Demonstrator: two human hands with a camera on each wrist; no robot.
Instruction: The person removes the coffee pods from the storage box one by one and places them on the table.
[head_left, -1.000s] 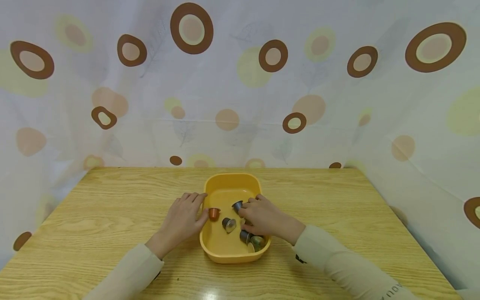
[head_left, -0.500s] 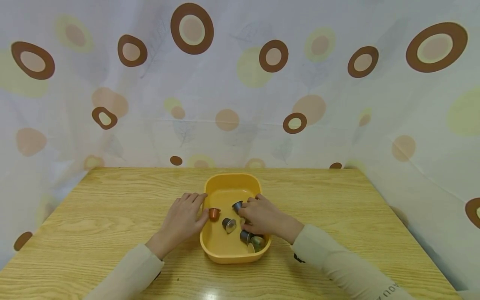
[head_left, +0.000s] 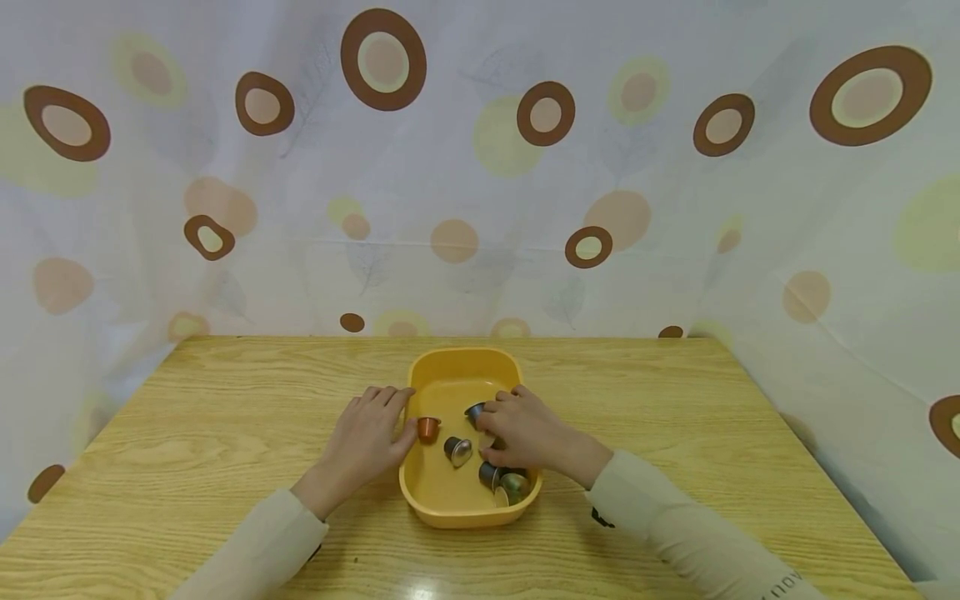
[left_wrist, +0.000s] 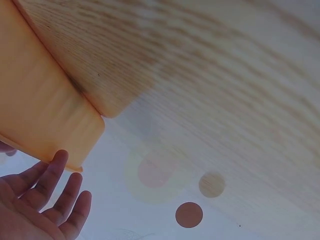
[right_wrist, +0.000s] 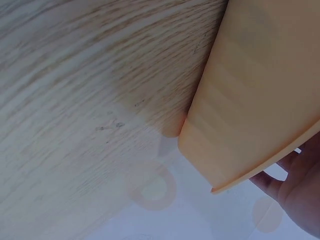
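A yellow plastic tub point(head_left: 459, 518) stands on the table with several coffee capsules in it. My left hand point(head_left: 366, 433) rests at its left rim, fingers loosely extended, thumb tip near an orange capsule point(head_left: 427, 429). In the left wrist view, the fingers point(left_wrist: 60, 159) touch the rim from outside. My right hand point(head_left: 528, 429) reaches over the right rim, pinching a pale-lidded capsule point(head_left: 486, 442) mostly hidden by the fingers. Just beyond its fingertips lies a blue capsule point(head_left: 474, 413). A dark capsule with a silver lid point(head_left: 459, 452) lies mid-tub.
Below the right hand, a dark capsule point(head_left: 490, 476) and a green-gold capsule point(head_left: 516, 486) crowd the near right corner of the tub. The wood-grain table point(head_left: 262, 392) extends around it. A patterned cloth point(head_left: 457, 287) hangs behind and at both sides.
Almost everything holds still. The right fingers shift very slightly, and the blue capsule beside them shows a little less than before. The left hand stays at the rim.
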